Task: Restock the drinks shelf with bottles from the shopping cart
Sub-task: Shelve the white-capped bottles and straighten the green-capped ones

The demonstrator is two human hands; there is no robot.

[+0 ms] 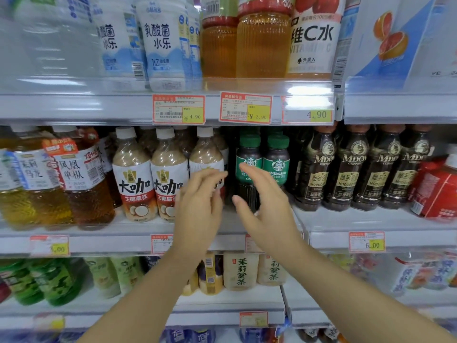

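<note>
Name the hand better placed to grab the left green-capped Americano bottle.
Likely right. The right hand is open directly in front of the left Americano bottle; the left hand sits further left, over a coconut latte bottle.

Shop, by my read: a supermarket drinks aisle. White shelving (99, 107) runs in stacked tiers, each one packed with bottled drinks facing out. Red-and-yellow price tags (178, 109) are clipped along the shelf edges, with barcodes and printed prices: 4.90, 3.90, 6.00. The same products repeat side by side: coconut latte bottles (134, 179), green-capped coffee bottles (277, 164), dark coffee bottles (351, 169), and tea bottles (241, 271) one tier down.
</note>
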